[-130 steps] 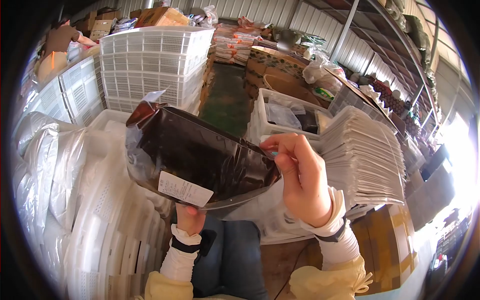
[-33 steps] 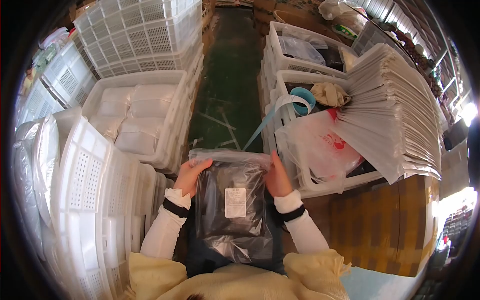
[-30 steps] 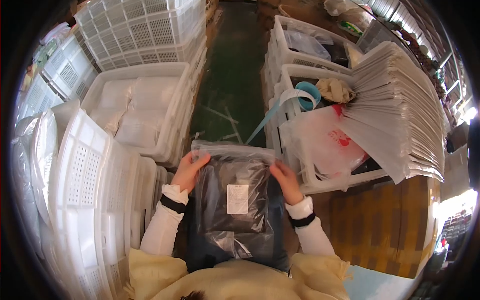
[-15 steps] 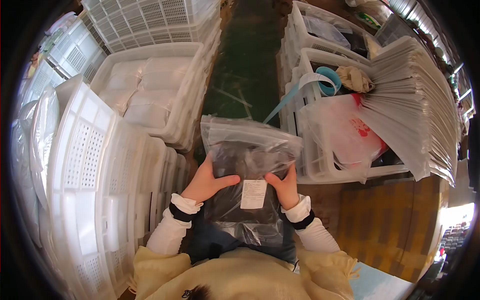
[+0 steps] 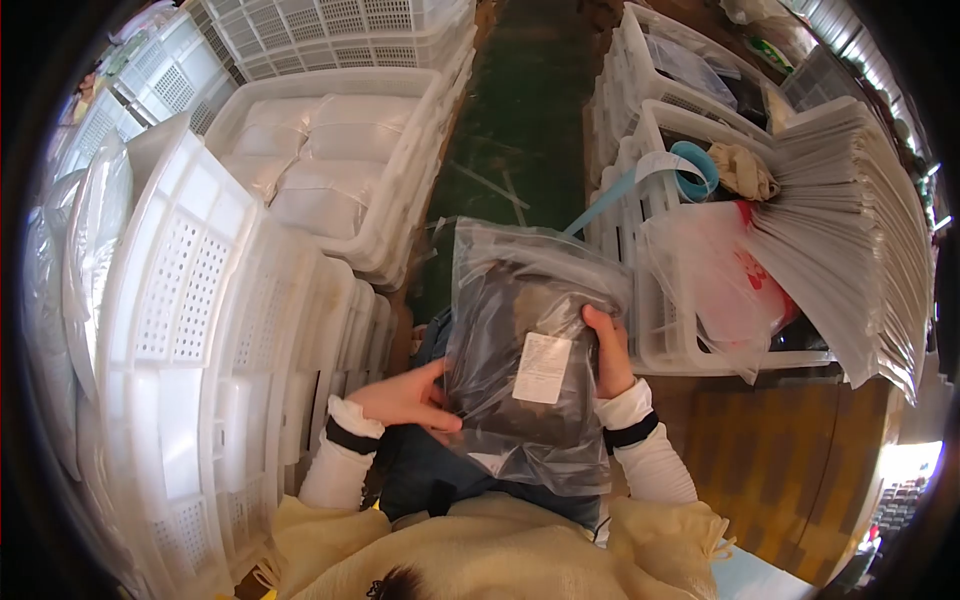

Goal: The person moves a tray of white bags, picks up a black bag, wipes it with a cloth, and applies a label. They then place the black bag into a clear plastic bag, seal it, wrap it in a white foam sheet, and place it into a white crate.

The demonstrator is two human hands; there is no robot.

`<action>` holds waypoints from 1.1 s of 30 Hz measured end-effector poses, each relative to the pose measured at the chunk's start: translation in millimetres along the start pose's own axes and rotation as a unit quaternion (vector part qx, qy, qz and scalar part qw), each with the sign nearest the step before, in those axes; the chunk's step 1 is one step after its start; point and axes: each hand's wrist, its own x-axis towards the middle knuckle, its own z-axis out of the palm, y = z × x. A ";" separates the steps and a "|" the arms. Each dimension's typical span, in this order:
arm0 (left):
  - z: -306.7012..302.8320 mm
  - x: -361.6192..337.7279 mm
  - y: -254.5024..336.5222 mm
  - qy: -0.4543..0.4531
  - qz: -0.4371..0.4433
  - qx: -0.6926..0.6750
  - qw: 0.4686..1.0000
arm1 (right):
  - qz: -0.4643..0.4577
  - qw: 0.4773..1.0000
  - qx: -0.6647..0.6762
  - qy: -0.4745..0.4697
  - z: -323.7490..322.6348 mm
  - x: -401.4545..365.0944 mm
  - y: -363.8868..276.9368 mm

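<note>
Right grip (image 5: 612, 358) pinches the clear bag (image 5: 490, 345) along its right edge; left grip (image 5: 402, 400) spreads against its left edge.

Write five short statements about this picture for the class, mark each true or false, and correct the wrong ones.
1. The right hand grips a clear plastic bag with dark contents. True.
2. The left hand is inside the bag. False: the left hand is outside, at the bag's left edge.
3. A white rectangular label shows on the bag. True.
4. The open white plastic crate at the upper left holds green bottles. False: it holds white wrapped packages.
5. Each white sleeve has a black band around it. True.
</note>
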 end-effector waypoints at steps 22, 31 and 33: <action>-25.1 61.3 20.8 0.310 0.277 -0.030 0.909 | -0.119 0.981 -0.151 0.002 9.4 -0.9 3.8; 14.8 36.6 81.3 0.322 0.330 -0.018 0.887 | -0.071 0.995 -0.064 -0.031 44.4 -30.2 -64.5; 6.5 44.6 90.0 0.340 0.318 -0.021 0.885 | -0.095 0.992 -0.067 -0.047 42.9 -13.8 -71.8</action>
